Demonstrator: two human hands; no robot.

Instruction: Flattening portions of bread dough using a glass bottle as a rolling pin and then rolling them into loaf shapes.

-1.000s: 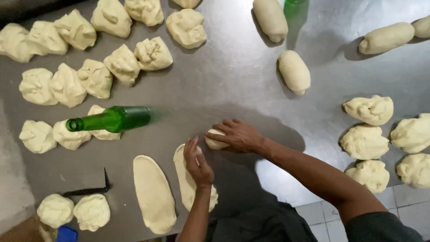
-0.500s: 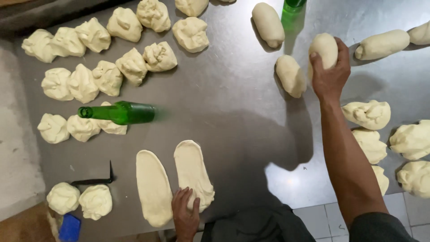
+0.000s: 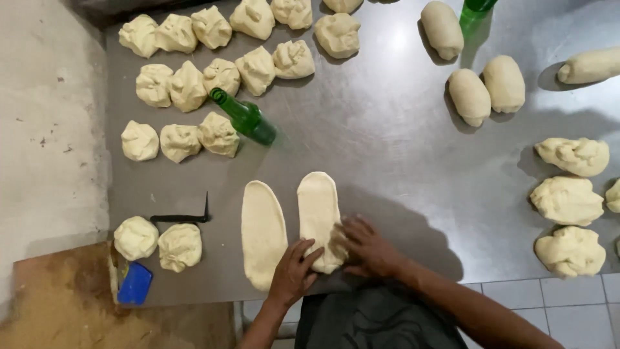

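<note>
Both hands press flat, fingers spread, on the near end of a pale flattened oval dough sheet (image 3: 320,220): left hand (image 3: 294,274) at its near-left corner, right hand (image 3: 368,249) at its right edge. Soft, stretchy and probably tacky, it seems best lifted from underneath. A second flattened dough oval (image 3: 263,232) lies just left; bare steel tabletop (image 3: 400,161) opens beyond and right.

No package, sign or screen shows on the steel table (image 3: 400,168). The green glass bottle (image 3: 248,119) lying among the dough pieces shows no visible label. A small blue object (image 3: 135,283) at the table's near left corner cannot be identified.
</note>
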